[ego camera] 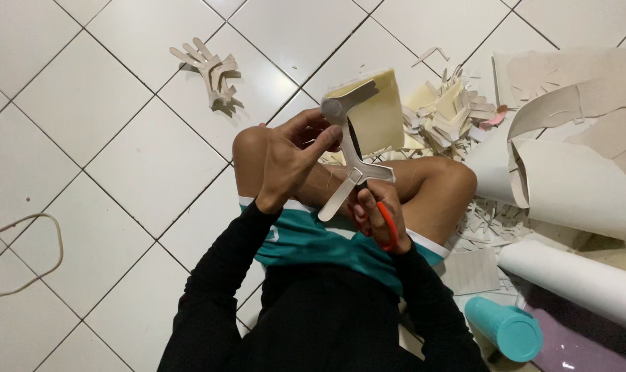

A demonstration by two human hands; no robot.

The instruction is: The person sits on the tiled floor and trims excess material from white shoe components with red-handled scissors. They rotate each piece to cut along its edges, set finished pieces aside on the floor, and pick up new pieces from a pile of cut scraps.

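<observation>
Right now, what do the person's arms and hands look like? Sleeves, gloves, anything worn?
Both arms wear long black sleeves reaching to the wrists. The left hand and right hand are bare: no gloves, and no rings, watch or bands visible. The sleeves are plain, with no markings showing.

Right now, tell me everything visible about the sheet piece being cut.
The sheet piece is stiff, cream on one face, grey on its shaped strips. It is partly cut into a branching outline with a round end. The left hand holds it upright above the knees; the right hand works orange-handled scissors into it.
</observation>
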